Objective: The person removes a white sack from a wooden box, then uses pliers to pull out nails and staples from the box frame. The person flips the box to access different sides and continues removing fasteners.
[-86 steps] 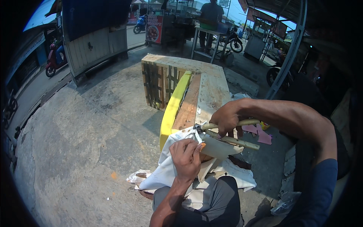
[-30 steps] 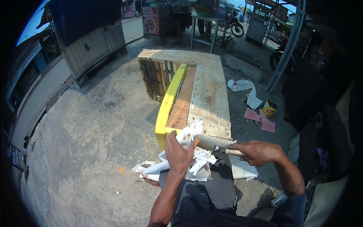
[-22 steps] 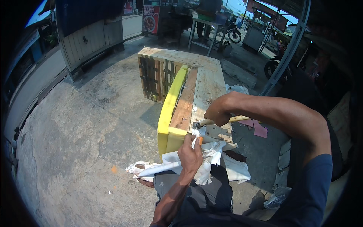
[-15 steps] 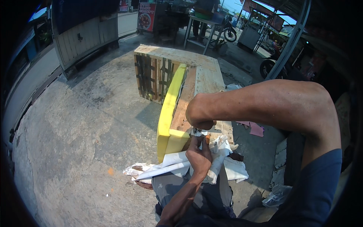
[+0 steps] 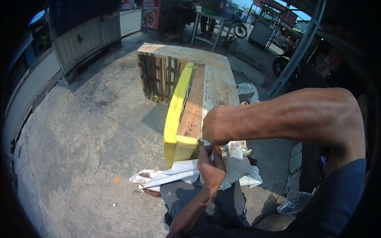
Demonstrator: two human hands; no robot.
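A wooden furniture frame (image 5: 222, 82), likely a seat or sofa part, stands on its side with a strip of yellow foam (image 5: 177, 106) along its edge. White cloth (image 5: 180, 170) hangs from its near end and lies over my lap. At the frame's near corner, my left hand (image 5: 211, 169) is closed, with a bit of the cloth showing between thumb and fingers. Just above it, my right hand (image 5: 216, 123) is bent inward and closed against the frame; the wrist hides its fingers and whatever they hold.
Dark webbing straps (image 5: 154, 79) cross the frame's open far side. A clear plastic bag (image 5: 293, 202) lies on the concrete at the right. Further off stand a metal cabinet (image 5: 85, 41), a table (image 5: 206, 37), a steel post (image 5: 299, 51) and parked motorcycles (image 5: 281, 65).
My right hand has shifted slightly right and down, covering the thin grey piece seen beside it before. The left hand stays at the corner. The whole view has tilted a little.
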